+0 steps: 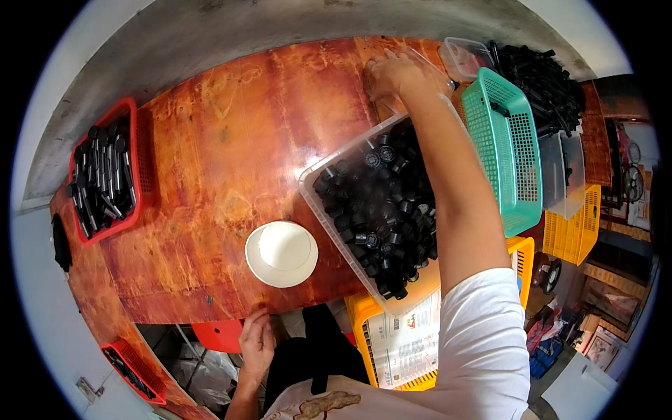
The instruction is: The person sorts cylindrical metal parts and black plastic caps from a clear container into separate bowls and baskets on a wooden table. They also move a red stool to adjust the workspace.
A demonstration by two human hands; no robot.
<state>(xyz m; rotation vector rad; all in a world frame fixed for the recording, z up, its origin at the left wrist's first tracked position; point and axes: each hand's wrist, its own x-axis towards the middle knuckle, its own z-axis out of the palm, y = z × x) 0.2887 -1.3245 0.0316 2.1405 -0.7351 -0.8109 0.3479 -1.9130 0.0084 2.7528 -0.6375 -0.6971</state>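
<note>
A red basket (pixel 136 150) of black tubes sits at left as the left hand (pixel 257 343) rests, fingers curled, on the table edge (pixel 210 297), while the right hand (pixel 393 73) reaches over the tub of black caps (pixel 381 210), its grip hidden, probably fetching something from the table's far end.

Bare table (pixel 231 140) lies open between the red basket (pixel 136 161) at left and the clear bin (pixel 329 210) at right; a white bowl (pixel 281 253) blocks the near edge.
</note>
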